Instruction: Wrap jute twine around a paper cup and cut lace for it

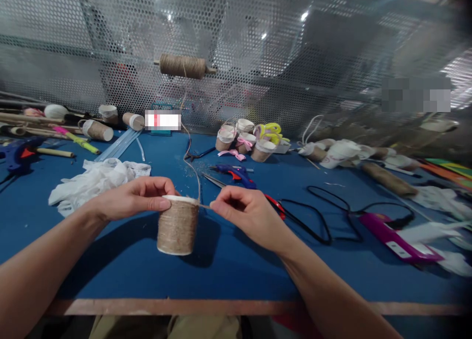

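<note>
A paper cup (177,230) wrapped in brown twine is held above the blue table, its white rim and base showing. My left hand (138,200) grips it at the upper left, thumb on the outside near the rim and fingers partly hidden behind. Beside the cup's upper right, my right hand (241,213) pinches a short stretch of twine (205,206) that leads off the rim. The strand (190,142) runs from there up to a twine spool (182,66) mounted on a rod at the perforated panel.
A blue glue gun (236,174) and red-handled scissors (276,206) lie just beyond my right hand. White lace (99,182) is heaped at left. Small decorated cups (225,137) stand at the back. A purple power strip (400,238) with a black cable lies at right.
</note>
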A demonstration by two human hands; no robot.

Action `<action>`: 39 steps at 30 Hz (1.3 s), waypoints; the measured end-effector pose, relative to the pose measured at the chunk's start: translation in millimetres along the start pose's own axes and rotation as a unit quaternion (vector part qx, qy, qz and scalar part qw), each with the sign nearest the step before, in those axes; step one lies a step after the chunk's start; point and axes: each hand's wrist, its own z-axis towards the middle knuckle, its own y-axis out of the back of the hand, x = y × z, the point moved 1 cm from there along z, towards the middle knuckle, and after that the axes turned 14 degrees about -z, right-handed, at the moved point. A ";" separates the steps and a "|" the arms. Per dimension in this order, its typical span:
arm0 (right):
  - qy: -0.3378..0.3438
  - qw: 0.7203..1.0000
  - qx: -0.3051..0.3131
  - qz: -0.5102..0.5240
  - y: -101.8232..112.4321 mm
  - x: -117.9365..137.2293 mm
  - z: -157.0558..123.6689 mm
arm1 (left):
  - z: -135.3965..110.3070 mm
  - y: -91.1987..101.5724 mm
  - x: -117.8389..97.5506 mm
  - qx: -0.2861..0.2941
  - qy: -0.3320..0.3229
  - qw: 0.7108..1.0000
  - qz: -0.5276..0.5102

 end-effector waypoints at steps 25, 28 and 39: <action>0.057 0.989 0.073 0.115 -4.1 -0.8 2.4 | 3.7 -7.2 6.8 0.076 -0.045 0.981 -0.175; 0.052 0.986 0.097 0.127 -6.1 0.0 2.1 | 3.5 -6.5 8.3 0.080 -0.045 0.980 -0.177; 0.029 0.982 0.130 0.133 -3.4 -1.3 1.6 | 7.5 -6.6 10.8 0.023 -0.025 0.988 -0.152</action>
